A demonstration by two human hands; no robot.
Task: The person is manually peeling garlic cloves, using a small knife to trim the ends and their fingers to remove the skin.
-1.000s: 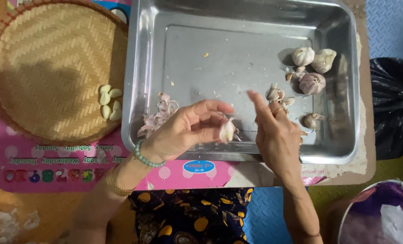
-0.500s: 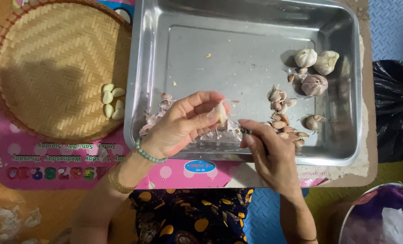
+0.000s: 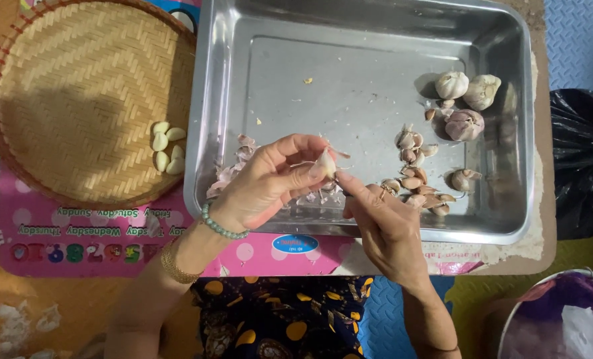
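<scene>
Left hand [image 3: 263, 186]: we see its fingers pinched on a garlic clove [image 3: 324, 164], held over the near edge of the steel tray [image 3: 349, 73].
Right hand [image 3: 383, 226]: fingers narrow, fingertip touching the clove's lower end; holds nothing itself.
Tray contents: three garlic bulbs [image 3: 466, 100] at far right, loose unpeeled cloves [image 3: 416, 183] mid-right, papery skins [image 3: 233, 166] near left.
Woven basket [image 3: 77, 80]: peeled cloves [image 3: 165, 146] at its right rim.
Surface: pink mat [image 3: 77, 233] beneath.

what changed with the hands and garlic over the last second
The right hand drew back from the loose cloves and came to the garlic clove, which the left hand kept holding. The whole bulbs, steel tray and basket stayed put.
</scene>
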